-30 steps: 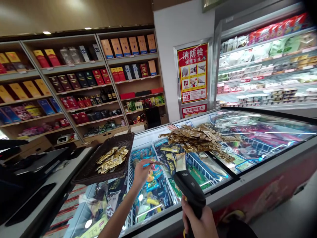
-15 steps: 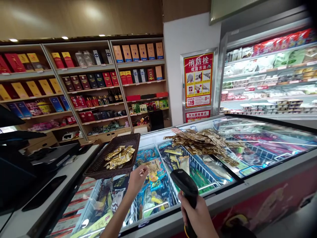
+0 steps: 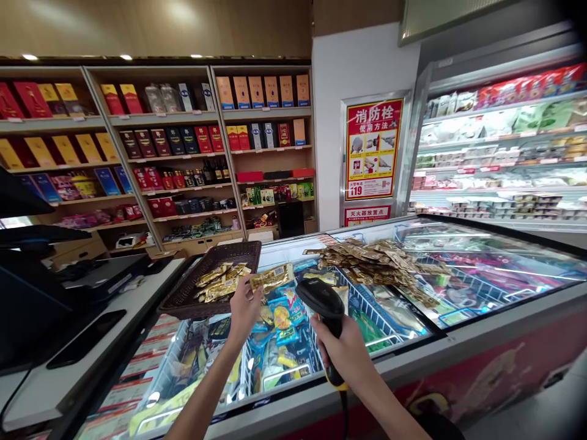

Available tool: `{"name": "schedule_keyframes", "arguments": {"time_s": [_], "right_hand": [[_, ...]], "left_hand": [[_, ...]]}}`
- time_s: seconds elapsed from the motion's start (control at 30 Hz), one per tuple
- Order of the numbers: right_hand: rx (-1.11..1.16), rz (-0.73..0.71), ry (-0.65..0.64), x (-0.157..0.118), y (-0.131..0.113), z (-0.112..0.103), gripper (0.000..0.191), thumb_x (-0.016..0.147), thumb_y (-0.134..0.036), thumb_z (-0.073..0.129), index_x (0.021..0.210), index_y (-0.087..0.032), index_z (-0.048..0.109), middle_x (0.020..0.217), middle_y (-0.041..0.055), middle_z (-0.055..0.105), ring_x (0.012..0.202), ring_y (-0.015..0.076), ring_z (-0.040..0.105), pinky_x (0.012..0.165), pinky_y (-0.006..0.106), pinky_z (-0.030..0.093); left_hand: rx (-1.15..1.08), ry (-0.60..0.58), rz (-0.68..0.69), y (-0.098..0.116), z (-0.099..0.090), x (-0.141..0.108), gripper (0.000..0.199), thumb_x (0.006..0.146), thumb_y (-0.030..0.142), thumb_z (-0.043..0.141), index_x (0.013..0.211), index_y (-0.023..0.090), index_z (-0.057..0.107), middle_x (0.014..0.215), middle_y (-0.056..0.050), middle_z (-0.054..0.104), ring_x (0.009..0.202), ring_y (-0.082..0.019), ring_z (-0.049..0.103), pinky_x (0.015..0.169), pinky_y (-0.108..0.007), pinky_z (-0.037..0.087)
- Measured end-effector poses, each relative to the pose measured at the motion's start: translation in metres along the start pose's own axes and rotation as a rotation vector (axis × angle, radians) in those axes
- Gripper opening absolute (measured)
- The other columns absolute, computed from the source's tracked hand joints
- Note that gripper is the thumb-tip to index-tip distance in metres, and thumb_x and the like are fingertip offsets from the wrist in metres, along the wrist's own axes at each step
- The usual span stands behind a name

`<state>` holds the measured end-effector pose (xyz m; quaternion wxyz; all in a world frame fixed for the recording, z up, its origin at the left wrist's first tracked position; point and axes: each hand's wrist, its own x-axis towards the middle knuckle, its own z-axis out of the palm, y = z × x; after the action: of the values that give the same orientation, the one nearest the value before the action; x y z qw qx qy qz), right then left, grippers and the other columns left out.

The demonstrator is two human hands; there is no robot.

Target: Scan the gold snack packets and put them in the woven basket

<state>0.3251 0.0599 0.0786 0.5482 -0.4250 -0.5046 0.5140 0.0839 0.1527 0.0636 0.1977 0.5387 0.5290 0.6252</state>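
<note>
My left hand (image 3: 245, 308) pinches one end of a gold snack packet (image 3: 274, 278), held above the freezer glass beside the basket's right rim. A black barcode scanner (image 3: 323, 299) is in my right hand (image 3: 343, 345), which is wrapped round its grip; the scanner's head points up toward the packet, a small gap apart from it. Several more gold packets (image 3: 220, 282) lie inside the brown woven basket (image 3: 177, 299), left of my left hand. On the freezer glass to the right spreads a big pile of similar gold-brown packets (image 3: 367, 260).
Under the glass of the chest freezer (image 3: 403, 348) are wire baskets of frozen goods. A counter (image 3: 114, 339) with a dark phone-like slab (image 3: 87, 338) stands at left. Shelves of boxes (image 3: 169, 146) line the back; a lit chiller (image 3: 499, 146) stands at right.
My left hand has moved slightly up and left; the packet it holds now shows clearly. The scanner in my right hand has shifted left and up, closer to the packet.
</note>
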Motion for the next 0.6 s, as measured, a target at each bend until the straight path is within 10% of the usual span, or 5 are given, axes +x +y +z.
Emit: {"name": "schedule_keyframes", "arguments": {"time_s": [0.6], "right_hand": [[0.061, 0.044, -0.058, -0.007, 0.009, 0.017, 0.052, 0.079, -0.069, 0.073, 0.076, -0.019, 0.060, 0.045, -0.0073, 0.045, 0.034, 0.0115, 0.043, 0.037, 0.025, 0.040]], "left_hand": [[-0.019, 0.006, -0.024, 0.011, -0.017, -0.007, 0.048, 0.076, 0.047, 0.074, 0.114, 0.021, 0.058, 0.100, -0.007, 0.077, 0.085, -0.027, 0.077, 0.071, -0.039, 0.065]]}}
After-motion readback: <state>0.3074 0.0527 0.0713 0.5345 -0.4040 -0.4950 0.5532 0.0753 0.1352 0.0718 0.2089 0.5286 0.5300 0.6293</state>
